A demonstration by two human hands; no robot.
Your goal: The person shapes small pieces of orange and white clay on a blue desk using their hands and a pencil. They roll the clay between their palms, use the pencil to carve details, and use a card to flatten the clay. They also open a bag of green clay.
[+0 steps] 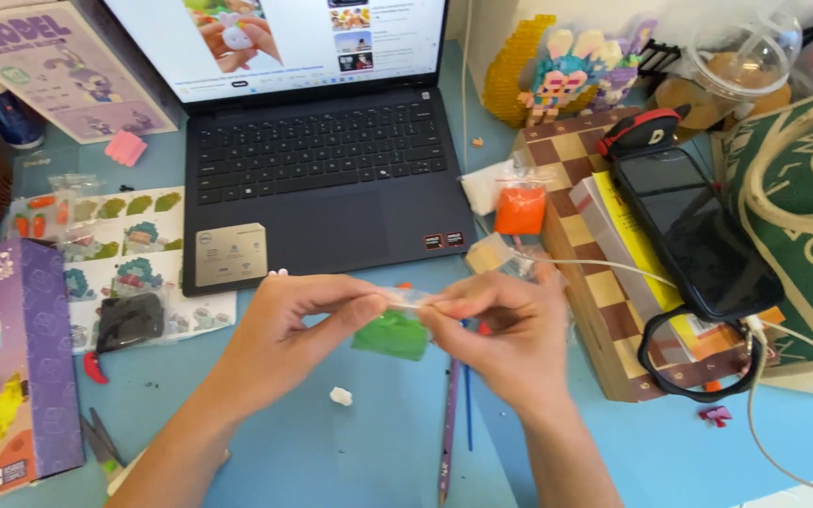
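Observation:
Both my hands meet over the blue table, just in front of the laptop point(322, 160). My left hand point(284, 329) and my right hand point(505, 325) each pinch the top edge of a small clear plastic bag of green bricks point(390, 334), which hangs between them. A tiny white piece point(341, 396) lies on the table below the bag. A purple pencil point(448, 423) lies under my right wrist.
A purple box point(11, 367) stands at the left, beside an instruction sheet point(134, 254) with small bags, one black point(129, 320). An orange bag point(520, 209) and a wooden chessboard box point(595, 273) with a phone point(698, 230) sit to the right. Brick figures point(566, 71) stand behind.

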